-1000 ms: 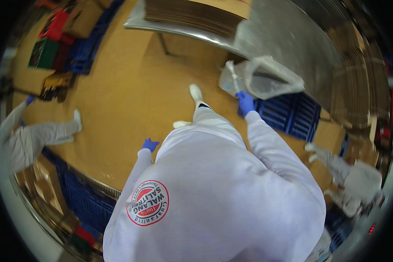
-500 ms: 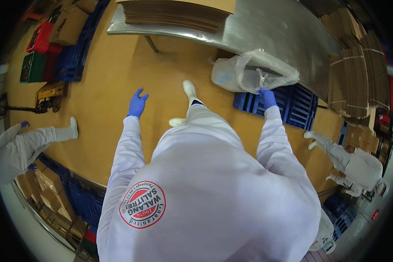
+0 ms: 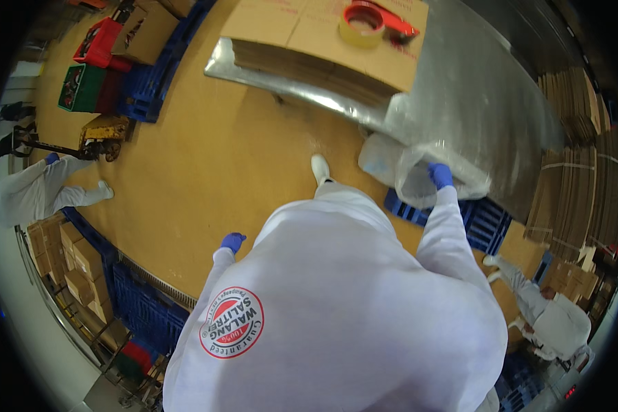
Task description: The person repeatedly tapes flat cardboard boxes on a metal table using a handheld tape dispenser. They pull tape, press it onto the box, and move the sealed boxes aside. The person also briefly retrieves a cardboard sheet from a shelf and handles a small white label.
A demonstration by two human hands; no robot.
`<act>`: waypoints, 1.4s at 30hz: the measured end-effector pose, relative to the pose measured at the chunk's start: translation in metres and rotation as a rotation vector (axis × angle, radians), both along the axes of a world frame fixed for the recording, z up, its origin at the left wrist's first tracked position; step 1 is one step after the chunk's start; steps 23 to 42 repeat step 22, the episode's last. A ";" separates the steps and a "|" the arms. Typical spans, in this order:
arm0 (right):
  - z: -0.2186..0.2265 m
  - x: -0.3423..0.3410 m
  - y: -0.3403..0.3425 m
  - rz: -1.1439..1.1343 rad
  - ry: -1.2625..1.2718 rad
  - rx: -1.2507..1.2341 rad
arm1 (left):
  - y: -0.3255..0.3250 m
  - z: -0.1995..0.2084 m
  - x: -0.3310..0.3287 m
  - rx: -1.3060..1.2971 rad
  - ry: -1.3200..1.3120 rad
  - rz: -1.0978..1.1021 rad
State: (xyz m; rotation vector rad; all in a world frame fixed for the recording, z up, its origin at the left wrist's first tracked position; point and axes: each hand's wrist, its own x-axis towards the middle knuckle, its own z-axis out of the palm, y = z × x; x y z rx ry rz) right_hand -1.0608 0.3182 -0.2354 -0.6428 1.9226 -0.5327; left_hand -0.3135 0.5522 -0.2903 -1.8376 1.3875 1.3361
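Observation:
My right hand (image 3: 441, 176), in a blue glove, is at the mouth of a clear plastic bag (image 3: 419, 180) hanging beside the metal table (image 3: 474, 96). Its fingers are curled together, and what they hold, if anything, is hidden. Low at my left side, my left hand (image 3: 233, 242), also gloved in blue, is closed with nothing showing in it. On the table lies a stack of flat cardboard (image 3: 309, 65). A red tape dispenser with a roll of clear tape (image 3: 364, 26) rests on that stack.
A blue pallet (image 3: 484, 226) lies under the bag. Bundled cardboard (image 3: 570, 185) stands at the right. Co-workers in white are at left (image 3: 41, 189) and right (image 3: 559, 326). A yellow pallet jack (image 3: 106, 137) and crates (image 3: 103, 44) stand at far left.
My left hand has dropped back toward my body, its fingers curling in. My right hand has moved from the bag's near rim to its mouth. More of the table has come into view.

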 end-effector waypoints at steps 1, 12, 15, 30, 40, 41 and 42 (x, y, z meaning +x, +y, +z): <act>0.012 0.009 -0.019 0.182 0.033 0.038 | -0.011 0.012 -0.021 -0.029 0.017 0.205; 0.322 0.152 -0.292 0.807 0.625 -0.775 | -0.304 0.113 -0.138 -0.452 0.343 0.374; 0.333 0.216 -0.318 0.981 0.521 -0.675 | -0.352 0.116 -0.127 -0.513 0.475 0.256; 0.285 0.245 -0.374 1.247 0.674 -0.376 | -0.412 -0.014 0.012 -0.447 0.452 0.129; 0.285 0.245 -0.374 1.247 0.674 -0.376 | -0.412 -0.014 0.012 -0.447 0.452 0.129; 0.285 0.245 -0.374 1.247 0.674 -0.376 | -0.412 -0.014 0.012 -0.447 0.452 0.129; 0.285 0.245 -0.374 1.247 0.674 -0.376 | -0.412 -0.014 0.012 -0.447 0.452 0.129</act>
